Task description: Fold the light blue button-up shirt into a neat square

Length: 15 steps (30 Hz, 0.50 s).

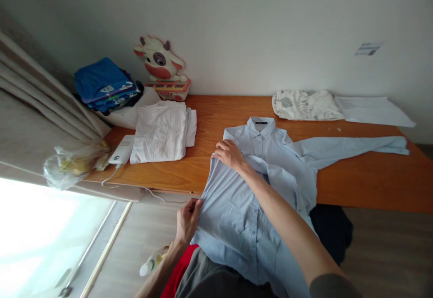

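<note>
Shirt lies on the table, collar toward the wall, one sleeve stretched right, lower part over the near edge. Left hand pinches its side; right hand grips it farther up, near the collar.

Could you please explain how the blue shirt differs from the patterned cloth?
The shirt is largely unfolded, while the cloth is folded compactly. The shirt looks plain; the cloth has grey motifs. The left hand and right hand hold the shirt; neither touches the cloth. Both fabrics rest at least partly on the table.
</note>
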Each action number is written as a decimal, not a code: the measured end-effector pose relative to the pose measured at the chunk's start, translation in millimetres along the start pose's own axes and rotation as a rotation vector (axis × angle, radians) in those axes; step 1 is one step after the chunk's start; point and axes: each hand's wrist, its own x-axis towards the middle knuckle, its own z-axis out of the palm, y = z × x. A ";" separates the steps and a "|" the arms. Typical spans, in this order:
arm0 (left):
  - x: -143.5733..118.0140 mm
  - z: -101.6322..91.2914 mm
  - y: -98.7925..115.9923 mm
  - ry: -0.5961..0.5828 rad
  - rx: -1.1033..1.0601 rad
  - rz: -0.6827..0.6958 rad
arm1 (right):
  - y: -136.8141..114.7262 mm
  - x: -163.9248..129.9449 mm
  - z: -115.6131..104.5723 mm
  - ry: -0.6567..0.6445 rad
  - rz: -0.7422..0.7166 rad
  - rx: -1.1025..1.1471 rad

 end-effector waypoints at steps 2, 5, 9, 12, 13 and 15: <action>-4.5 6.1 -4.0 0.003 -0.041 -0.004 | 1.7 -0.8 2.9 0.021 0.000 0.016; -18.0 22.5 -11.1 -0.043 -0.127 -0.041 | 3.6 -1.4 7.2 0.058 0.003 0.039; -35.8 33.0 -28.3 -0.103 -0.126 -0.104 | 4.7 -1.5 9.9 0.086 0.003 0.047; -46.0 28.4 -49.5 -0.153 -0.094 -0.166 | 3.9 -0.9 9.0 0.084 -0.003 0.046; -49.5 25.7 -57.4 -0.185 -0.080 -0.195 | 3.1 -0.6 8.3 0.083 -0.010 0.044; -56.4 20.1 -71.3 -0.249 -0.034 -0.229 | 1.3 -0.1 6.4 0.082 -0.030 0.038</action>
